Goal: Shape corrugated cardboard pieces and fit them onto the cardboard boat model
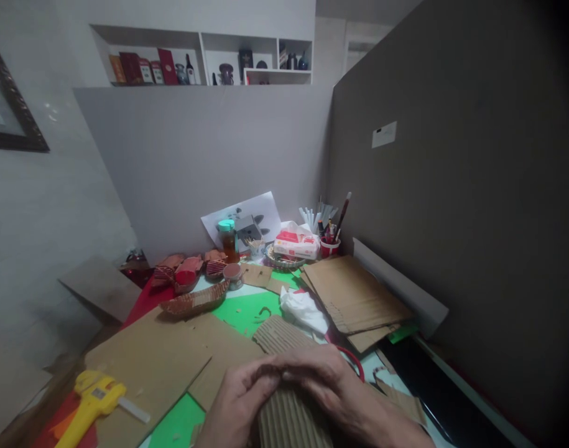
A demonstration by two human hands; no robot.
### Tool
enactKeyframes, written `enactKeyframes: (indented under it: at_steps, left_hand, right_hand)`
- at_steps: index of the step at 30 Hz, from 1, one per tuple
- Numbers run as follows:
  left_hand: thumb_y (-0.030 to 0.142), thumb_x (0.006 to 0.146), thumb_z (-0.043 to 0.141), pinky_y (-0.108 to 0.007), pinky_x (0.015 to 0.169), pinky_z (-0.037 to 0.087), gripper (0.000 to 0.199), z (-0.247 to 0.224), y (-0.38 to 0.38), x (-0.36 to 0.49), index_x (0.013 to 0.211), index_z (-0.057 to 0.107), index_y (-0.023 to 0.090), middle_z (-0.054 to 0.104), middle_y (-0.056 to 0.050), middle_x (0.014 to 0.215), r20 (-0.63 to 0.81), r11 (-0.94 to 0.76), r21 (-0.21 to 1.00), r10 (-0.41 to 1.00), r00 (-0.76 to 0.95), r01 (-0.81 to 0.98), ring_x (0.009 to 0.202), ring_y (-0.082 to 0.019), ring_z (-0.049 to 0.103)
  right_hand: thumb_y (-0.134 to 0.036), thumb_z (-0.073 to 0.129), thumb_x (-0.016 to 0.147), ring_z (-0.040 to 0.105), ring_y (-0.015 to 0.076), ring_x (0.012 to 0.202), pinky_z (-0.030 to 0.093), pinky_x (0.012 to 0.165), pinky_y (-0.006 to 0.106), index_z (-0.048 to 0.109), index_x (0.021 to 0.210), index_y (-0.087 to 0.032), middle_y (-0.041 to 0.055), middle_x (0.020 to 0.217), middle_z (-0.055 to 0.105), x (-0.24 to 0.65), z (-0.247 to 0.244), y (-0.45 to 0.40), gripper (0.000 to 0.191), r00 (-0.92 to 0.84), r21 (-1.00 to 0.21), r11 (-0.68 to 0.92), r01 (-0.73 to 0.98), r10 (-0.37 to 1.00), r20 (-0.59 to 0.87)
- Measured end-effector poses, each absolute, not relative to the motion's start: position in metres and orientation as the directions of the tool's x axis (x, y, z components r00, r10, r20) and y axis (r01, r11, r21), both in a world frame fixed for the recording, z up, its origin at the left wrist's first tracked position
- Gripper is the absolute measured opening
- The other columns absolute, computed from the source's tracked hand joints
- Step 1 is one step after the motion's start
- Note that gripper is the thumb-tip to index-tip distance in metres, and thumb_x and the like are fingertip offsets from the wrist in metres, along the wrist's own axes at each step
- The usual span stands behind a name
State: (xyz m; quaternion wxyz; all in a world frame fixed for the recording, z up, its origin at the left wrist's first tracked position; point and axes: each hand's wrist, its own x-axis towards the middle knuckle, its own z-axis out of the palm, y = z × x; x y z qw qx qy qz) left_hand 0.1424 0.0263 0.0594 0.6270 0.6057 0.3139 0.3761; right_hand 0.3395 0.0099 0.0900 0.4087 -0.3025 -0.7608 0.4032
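Corrugated cardboard strip: two-handed grip

I view the strip to the right of the yellow glue gun. Its long axis runs away from the wearer, far end angled slightly left. The left hand is nearer the gun; the right hand is farther from it. Both grip the strip, arched across it; some fingertips are hidden.

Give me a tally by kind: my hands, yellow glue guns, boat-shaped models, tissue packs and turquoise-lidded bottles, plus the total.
Left hand and right hand: 2
Yellow glue gun: 1
Boat-shaped models: 4
Tissue pack: 1
Turquoise-lidded bottle: 1
Total: 9
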Motion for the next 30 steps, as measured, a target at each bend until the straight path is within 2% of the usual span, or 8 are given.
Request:
enactKeyframes:
  at_steps: [5, 9, 12, 14, 18, 23, 27, 30]
  left_hand:
    - [0.049, 0.090, 0.064, -0.036, 0.094, 0.048, 0.035, 0.060, 0.023, 0.144, 0.114, 0.076, 0.026, 0.078, -0.004, 0.109, 0.028, 0.029, 0.995, 0.849, 0.528, -0.100, 0.106, -0.025, 0.067]
    - [0.053, 0.074, 0.081, -0.033, 0.082, 0.050, 0.046, 0.058, 0.022, 0.144, 0.105, 0.078, 0.019, 0.080, -0.005, 0.094, -0.082, 0.108, 0.994, 0.868, 0.490, -0.025, 0.091, -0.026, 0.071]
    - [0.055, 0.076, 0.078, -0.033, 0.073, 0.051, 0.046, 0.058, 0.022, 0.141, 0.097, 0.078, 0.014, 0.079, -0.008, 0.087, -0.137, 0.136, 0.990, 0.887, 0.442, 0.035, 0.084, -0.027, 0.071]
    - [0.052, 0.079, 0.076, -0.033, 0.075, 0.052, 0.042, 0.062, 0.022, 0.140, 0.097, 0.078, 0.015, 0.080, -0.007, 0.088, -0.127, 0.115, 0.992, 0.907, 0.401, 0.053, 0.085, -0.026, 0.071]
    - [0.050, 0.079, 0.076, -0.033, 0.082, 0.053, 0.039, 0.070, 0.021, 0.140, 0.100, 0.078, 0.017, 0.081, -0.006, 0.093, -0.098, 0.090, 0.995, 0.938, 0.331, 0.039, 0.090, -0.026, 0.072]
    - [0.048, 0.069, 0.085, -0.035, 0.088, 0.054, 0.041, 0.069, 0.020, 0.145, 0.098, 0.078, 0.019, 0.081, -0.006, 0.100, -0.094, 0.114, 0.992, 0.942, 0.323, -0.045, 0.095, -0.027, 0.073]
    - [0.051, 0.068, 0.085, -0.035, 0.078, 0.056, 0.042, 0.069, 0.019, 0.145, 0.094, 0.080, 0.019, 0.081, -0.006, 0.090, -0.116, 0.133, 0.991, 0.943, 0.313, -0.033, 0.083, -0.027, 0.074]
    - [0.048, 0.068, 0.086, -0.031, 0.082, 0.054, 0.036, 0.072, 0.017, 0.145, 0.093, 0.081, 0.022, 0.081, -0.002, 0.089, -0.085, 0.089, 0.996, 0.962, 0.259, -0.004, 0.086, -0.025, 0.073]
  right_hand:
    - [-0.017, 0.058, 0.097, 0.072, 0.0199, 0.106, 0.053, 0.097, 0.029, 0.075, 0.120, -0.032, 0.0006, 0.115, 0.077, 0.342, 0.087, 0.007, 0.032, -0.450, -0.854, 0.506, 0.125, 0.796, 0.406]
    - [-0.026, 0.059, 0.098, 0.072, 0.0202, 0.101, 0.054, 0.094, 0.028, 0.078, 0.111, -0.024, 0.0047, 0.108, 0.078, 0.343, 0.083, 0.010, 0.023, -0.371, -0.869, 0.473, 0.144, 0.840, 0.396]
    - [-0.033, 0.070, 0.092, 0.070, 0.0207, 0.100, 0.054, 0.089, 0.028, 0.071, 0.121, -0.021, 0.0047, 0.110, 0.075, 0.342, 0.082, 0.015, 0.032, -0.377, -0.892, 0.433, 0.127, 0.853, 0.361]
    - [-0.038, 0.078, 0.085, 0.068, 0.0229, 0.102, 0.054, 0.090, 0.031, 0.068, 0.124, -0.021, 0.0048, 0.112, 0.073, 0.342, 0.082, 0.017, 0.044, -0.425, -0.898, 0.424, 0.115, 0.838, 0.342]
    - [-0.043, 0.071, 0.090, 0.067, 0.0237, 0.099, 0.053, 0.091, 0.033, 0.075, 0.111, -0.019, 0.0044, 0.103, 0.073, 0.342, 0.082, 0.017, 0.032, -0.478, -0.905, 0.411, 0.107, 0.820, 0.316]
    - [-0.040, 0.064, 0.096, 0.065, 0.0215, 0.104, 0.050, 0.095, 0.031, 0.072, 0.118, -0.020, 0.0027, 0.107, 0.073, 0.342, 0.079, 0.016, 0.031, -0.440, -0.920, 0.379, 0.097, 0.846, 0.302]
    - [-0.044, 0.068, 0.092, 0.067, 0.0217, 0.094, 0.054, 0.081, 0.029, 0.073, 0.113, -0.019, 0.0034, 0.101, 0.072, 0.344, 0.076, 0.019, 0.033, -0.443, -0.925, 0.359, 0.128, 0.855, 0.271]
    - [-0.041, 0.068, 0.092, 0.067, 0.0224, 0.092, 0.054, 0.085, 0.031, 0.076, 0.104, -0.020, 0.0032, 0.096, 0.073, 0.345, 0.079, 0.017, 0.025, -0.464, -0.913, 0.382, 0.146, 0.841, 0.278]
